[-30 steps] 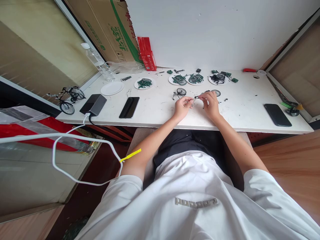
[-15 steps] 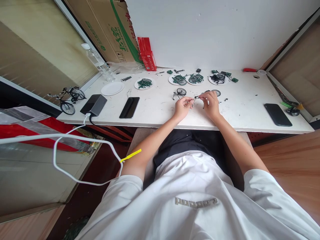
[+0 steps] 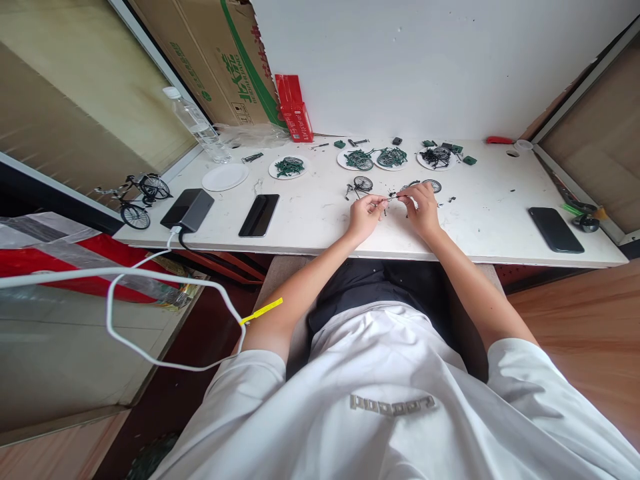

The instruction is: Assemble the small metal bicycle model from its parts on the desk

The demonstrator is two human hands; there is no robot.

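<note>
My left hand [image 3: 367,215] and my right hand [image 3: 421,208] meet over the white table [image 3: 310,227], fingertips pinched on a small thin dark part [image 3: 392,198] that spans between them. Its exact shape is too small to tell. Just beyond my left hand lies a partial model bicycle with a spoked wheel [image 3: 363,183]. Another wheel [image 3: 433,186] shows behind my right hand, partly covered by its fingers. Farther back, white plates hold green frame parts [image 3: 359,159], more green parts with a wheel [image 3: 392,157] and black parts [image 3: 437,157].
On the left are a finished-looking model bicycle [image 3: 135,200], a grey box-shaped device [image 3: 187,210], a phone [image 3: 259,215], a bare plate [image 3: 225,177] and a bottle [image 3: 197,123]. Another phone [image 3: 556,229] lies at the right. A white cable [image 3: 165,363] loops beside my left arm.
The fingers of both hands have shifted slightly around the small part. My arms and the things on the table look unmoved.
</note>
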